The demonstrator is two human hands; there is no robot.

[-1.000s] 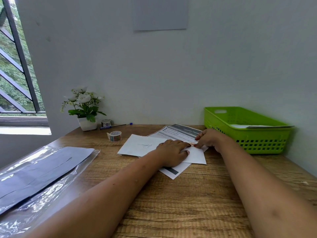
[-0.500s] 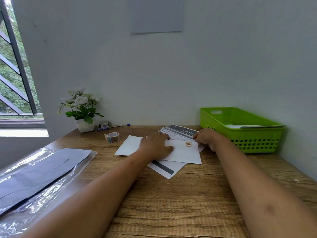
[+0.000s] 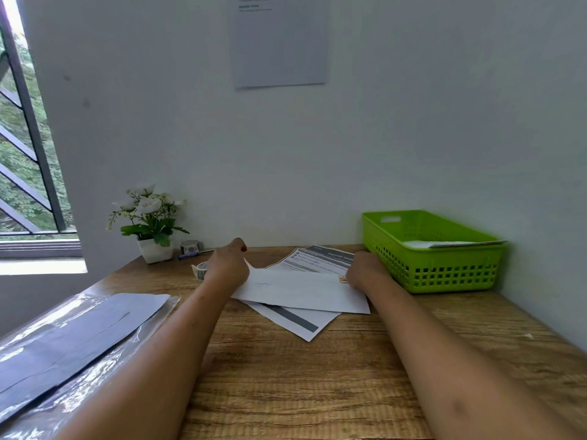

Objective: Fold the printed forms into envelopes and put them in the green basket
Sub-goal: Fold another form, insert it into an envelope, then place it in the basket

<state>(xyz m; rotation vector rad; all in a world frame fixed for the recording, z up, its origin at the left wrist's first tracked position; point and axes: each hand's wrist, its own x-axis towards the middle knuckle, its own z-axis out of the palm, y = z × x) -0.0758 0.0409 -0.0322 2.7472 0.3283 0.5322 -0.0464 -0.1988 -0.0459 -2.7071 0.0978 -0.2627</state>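
The left hand [image 3: 228, 268] slid to the envelope [image 3: 301, 290] end, its grip pinching it; the right hand [image 3: 362, 271] grip is hidden. Probably the basket [image 3: 435, 274] is next.

Two bare forearms [image 3: 165, 344], bare left hand [image 3: 229, 268], bare right hand [image 3: 365, 270], rounded nail [image 3: 243, 248] on the left thumb dark red, perhaps polish, too small to be sure, other nails hidden

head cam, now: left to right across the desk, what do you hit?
plastic-wrapped pack → left hand → white envelope → right hand → green basket. The flower pot, tape rolls and pen are left out because they overlap.
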